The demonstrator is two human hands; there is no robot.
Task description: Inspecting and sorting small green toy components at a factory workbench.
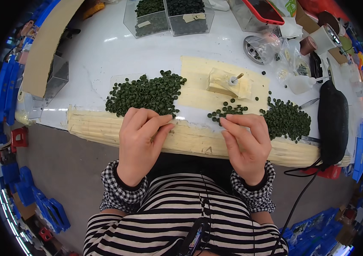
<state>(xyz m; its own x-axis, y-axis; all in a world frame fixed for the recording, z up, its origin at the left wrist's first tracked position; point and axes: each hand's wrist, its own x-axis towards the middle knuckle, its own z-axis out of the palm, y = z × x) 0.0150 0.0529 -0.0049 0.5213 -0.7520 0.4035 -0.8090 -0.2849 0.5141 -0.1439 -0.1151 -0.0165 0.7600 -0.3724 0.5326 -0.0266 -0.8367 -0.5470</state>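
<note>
Apparently picking out single pieces, I curl my left hand [141,138] by the green disc pile [145,94] left of centre and right hand [249,143] by the small cluster [228,109] at centre, whether gripping any I cannot tell, the next move calling for light fingertips.

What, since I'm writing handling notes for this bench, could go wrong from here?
The right green pile reaches close to the padded front edge, so the right hand might brush pieces to the floor. The small green cluster lies near that pile; they could mix. The black cable hangs near the right sleeve and might snag.
</note>
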